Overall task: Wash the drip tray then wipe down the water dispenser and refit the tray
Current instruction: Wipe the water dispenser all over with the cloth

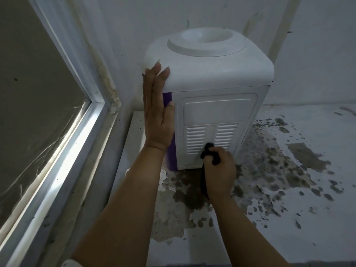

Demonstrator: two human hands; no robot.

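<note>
A white tabletop water dispenser with purple side stripes stands on the counter, its vented back panel turned toward me. My left hand lies flat and open against the dispenser's left side, fingertips on its top edge. My right hand is closed around a dark cloth, which it presses against the lower vents of the back panel. No bottle sits in the round well on top. The drip tray is out of view.
The counter is white with large patches of peeled, dark-stained coating. A white window frame runs along the left. White walls close in behind and to the right of the dispenser.
</note>
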